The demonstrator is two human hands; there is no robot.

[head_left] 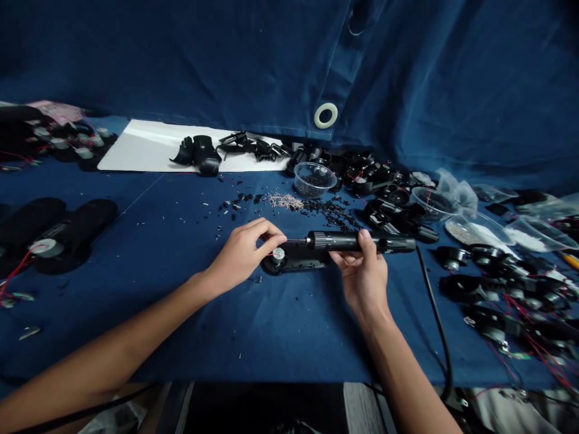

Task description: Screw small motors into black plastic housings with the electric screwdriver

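My right hand [365, 280] is wrapped round a black electric screwdriver [339, 241] held level, its bit pointing left. At the bit's tip, my left hand [251, 250] is closed in a pinch of thumb and forefinger; whatever is between them is too small or hidden to make out. Beneath the screwdriver a long black plastic housing [305, 260] lies on the blue cloth. It carries a small round silver motor [277, 255] with a red wire at its left end, close to my left fingertips. The screwdriver and my hands partly cover the housing.
Loose screws [286, 201] and small black pieces lie beyond my hands, beside a clear tub [315, 181]. Black housings [85, 232] lie left; wired motor parts [497, 295] crowd the right. A white board [140, 147] lies behind. The screwdriver's cable [436, 319] hangs right.
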